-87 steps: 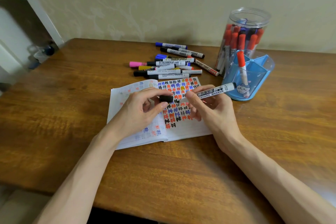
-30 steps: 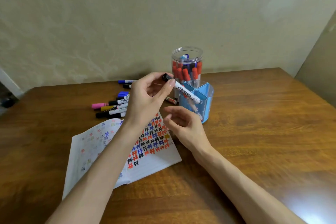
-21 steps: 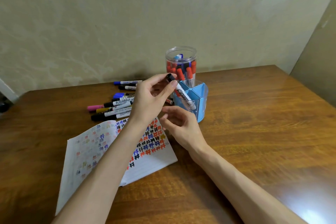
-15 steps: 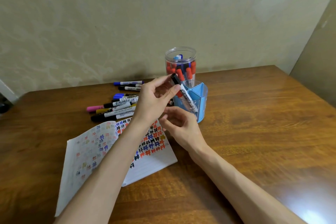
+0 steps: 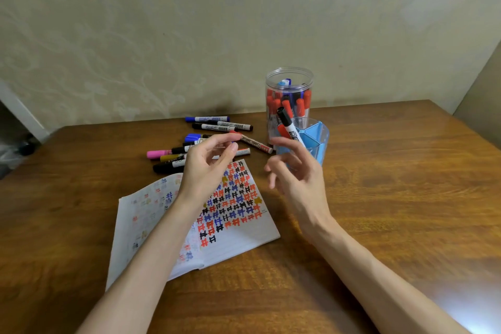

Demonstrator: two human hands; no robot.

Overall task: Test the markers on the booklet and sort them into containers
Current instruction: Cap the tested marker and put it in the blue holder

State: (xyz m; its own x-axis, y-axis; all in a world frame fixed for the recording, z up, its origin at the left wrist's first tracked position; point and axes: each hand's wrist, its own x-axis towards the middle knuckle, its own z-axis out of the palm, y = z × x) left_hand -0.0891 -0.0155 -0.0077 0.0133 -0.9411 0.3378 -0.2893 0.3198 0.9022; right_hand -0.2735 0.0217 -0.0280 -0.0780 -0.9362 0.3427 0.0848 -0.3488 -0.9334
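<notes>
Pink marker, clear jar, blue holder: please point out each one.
pink marker (image 5: pixel 156 154), head view, on its cap.
clear jar (image 5: pixel 289 70), head view, on its back rim.
blue holder (image 5: pixel 320 150), head view, on its right wall.

Let go of black-capped marker (image 5: pixel 288 127): now leaning cap-up inside blue holder (image 5: pixel 321 141), apparently beside a red one. Left hand (image 5: pixel 206 168) pulled back left of holder, empty. Right hand (image 5: pixel 295 171) lifted in front of holder, fingers blurred.

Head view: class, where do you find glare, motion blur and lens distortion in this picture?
Head view: glare whitens the table at lower right; head view: the right hand looks smeared, while the booklet marks are crisp; head view: the wide lens tilts the white frame at left.
</notes>
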